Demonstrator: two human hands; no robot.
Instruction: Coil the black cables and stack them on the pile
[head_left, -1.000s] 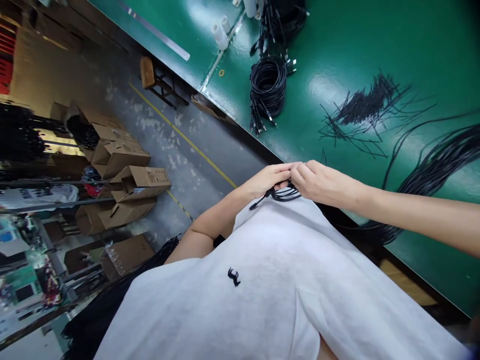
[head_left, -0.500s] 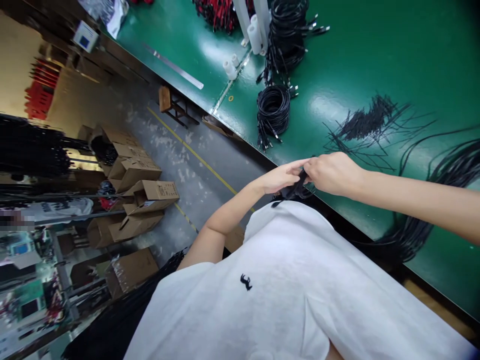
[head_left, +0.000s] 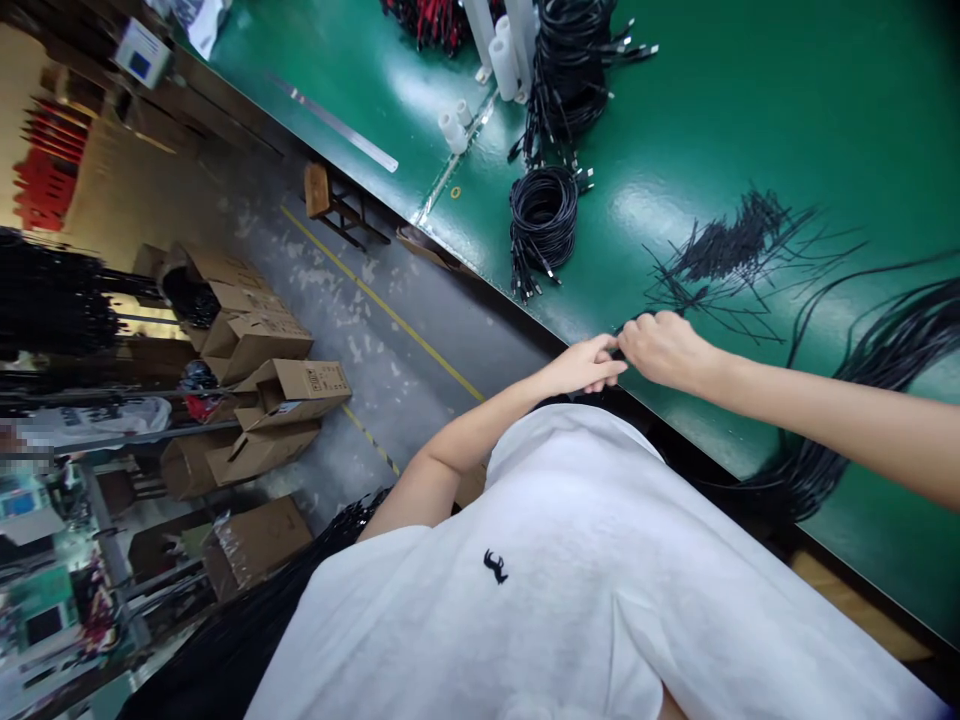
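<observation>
My left hand (head_left: 589, 366) and my right hand (head_left: 666, 347) meet at the front edge of the green table, fingertips touching. Both are closed, the left with its thumb stretched forward. Black cable is held between them, mostly hidden by the fingers; a dark bit shows behind my right knuckles. Beyond my right hand lies a loose pile of short, thin black strips (head_left: 739, 240). A tied coil of black cable (head_left: 544, 215) with metal plugs rests farther along the table. To the right, a long bundle of loose black cables (head_left: 892, 345) passes behind my right forearm and hangs over the edge.
More coiled black cables (head_left: 574, 75) are stacked beside white posts (head_left: 504, 68). A metal ruler (head_left: 345, 130), small white cylinders (head_left: 452, 132) and red-and-black leads (head_left: 431, 22) are on the green table (head_left: 750, 110). Cardboard boxes (head_left: 292, 390) and a wooden stool (head_left: 319, 190) stand on the floor.
My left hand has shifted right against my right hand, and its thumb now points forward. The black cable visible between the hands earlier is now mostly covered. The view has turned slightly.
</observation>
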